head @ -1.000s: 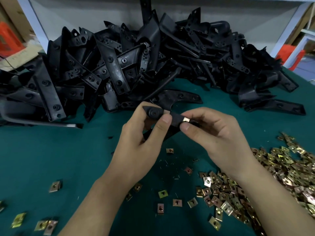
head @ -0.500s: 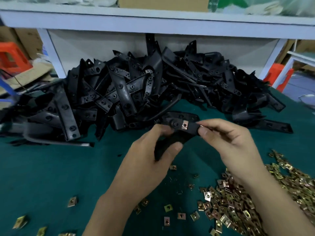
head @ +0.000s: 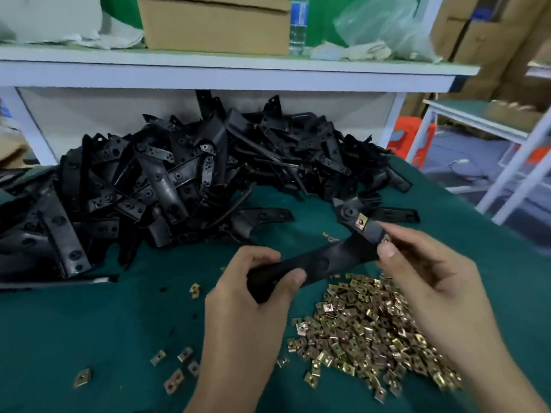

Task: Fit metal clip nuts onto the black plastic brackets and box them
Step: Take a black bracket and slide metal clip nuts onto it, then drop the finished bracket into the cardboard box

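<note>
I hold one black plastic bracket (head: 322,263) above the green table with both hands. My left hand (head: 256,296) grips its near end, thumb on top. My right hand (head: 426,272) pinches its far bent end, thumb and forefinger at the edge. A brass clip nut (head: 361,222) sits fitted on the bracket's upper arm, and a second clip nut (head: 385,240) shows at my right fingertips. A heap of loose clip nuts (head: 366,329) lies under my right hand. The big pile of black brackets (head: 179,180) fills the back of the table.
Stray clip nuts (head: 176,368) lie scattered at the front left of the green table (head: 74,323). A white shelf (head: 208,73) above the pile carries a cardboard box (head: 214,25), a bottle and bags. More cartons and a white rack stand at the right.
The view has tilted up and swung right. The bracket has turned in my hands, lying lengthwise between them, left hand at its near end. My right fingers have shifted further along the far end.
</note>
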A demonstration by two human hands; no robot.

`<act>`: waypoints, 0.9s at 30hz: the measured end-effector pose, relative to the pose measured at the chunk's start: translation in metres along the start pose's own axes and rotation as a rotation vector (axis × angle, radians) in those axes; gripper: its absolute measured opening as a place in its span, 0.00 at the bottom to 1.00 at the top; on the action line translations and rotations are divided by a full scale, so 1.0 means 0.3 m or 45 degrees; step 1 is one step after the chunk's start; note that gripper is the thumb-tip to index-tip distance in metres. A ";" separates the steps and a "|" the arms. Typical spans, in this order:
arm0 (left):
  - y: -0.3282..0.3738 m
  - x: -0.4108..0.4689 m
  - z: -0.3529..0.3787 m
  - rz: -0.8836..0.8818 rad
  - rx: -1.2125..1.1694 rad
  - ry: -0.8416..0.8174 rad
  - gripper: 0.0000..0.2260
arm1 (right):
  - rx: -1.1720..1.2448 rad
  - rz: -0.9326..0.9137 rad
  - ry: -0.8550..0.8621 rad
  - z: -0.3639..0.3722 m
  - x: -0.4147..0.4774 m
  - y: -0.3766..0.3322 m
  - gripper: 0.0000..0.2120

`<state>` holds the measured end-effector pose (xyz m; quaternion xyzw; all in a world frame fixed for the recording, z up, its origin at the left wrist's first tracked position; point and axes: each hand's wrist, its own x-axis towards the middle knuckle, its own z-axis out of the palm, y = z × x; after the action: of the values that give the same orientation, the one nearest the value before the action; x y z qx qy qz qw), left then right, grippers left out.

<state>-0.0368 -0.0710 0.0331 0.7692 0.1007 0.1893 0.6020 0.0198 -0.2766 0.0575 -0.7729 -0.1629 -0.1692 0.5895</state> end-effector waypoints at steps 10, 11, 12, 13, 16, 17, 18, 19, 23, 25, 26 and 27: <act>0.133 -0.227 0.425 0.080 -0.096 -0.546 0.10 | -0.369 0.165 0.638 -0.448 -0.327 0.013 0.17; 0.148 -0.261 0.469 0.103 -0.099 -0.617 0.11 | -0.417 0.215 0.692 -0.499 -0.367 0.016 0.16; 0.161 -0.295 0.511 0.119 -0.108 -0.681 0.12 | -0.468 0.264 0.734 -0.549 -0.408 0.020 0.16; 0.170 -0.328 0.553 0.132 -0.120 -0.738 0.13 | -0.524 0.309 0.765 -0.596 -0.449 0.022 0.15; 0.181 -0.423 0.665 0.104 -0.120 -0.895 0.17 | -0.691 0.447 0.810 -0.709 -0.562 0.023 0.15; 0.178 -0.449 0.695 0.095 -0.117 -0.940 0.18 | -0.753 0.496 0.807 -0.737 -0.593 0.023 0.15; 0.169 -0.471 0.724 0.095 -0.110 -0.975 0.19 | -0.804 0.547 0.800 -0.762 -0.621 0.026 0.15; 0.159 -0.492 0.748 0.093 -0.102 -1.003 0.20 | -0.841 0.599 0.790 -0.784 -0.647 0.030 0.15; 0.116 -0.538 0.814 0.057 -0.032 -1.096 0.24 | -0.945 0.816 0.698 -0.840 -0.709 0.050 0.16; 0.084 -0.542 0.836 0.042 -0.001 -1.162 0.26 | -0.963 0.955 0.604 -0.858 -0.724 0.058 0.16; 0.068 -0.542 0.844 0.034 0.020 -1.201 0.27 | -0.970 1.018 0.567 -0.865 -0.728 0.061 0.17; 0.055 -0.542 0.849 0.023 0.046 -1.243 0.27 | -0.978 1.063 0.546 -0.870 -0.728 0.061 0.17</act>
<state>-0.0805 -0.3635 -0.0304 0.7792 -0.1968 -0.1901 0.5638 -0.1844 -0.5447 0.0072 -0.8777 0.3492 -0.1225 0.3046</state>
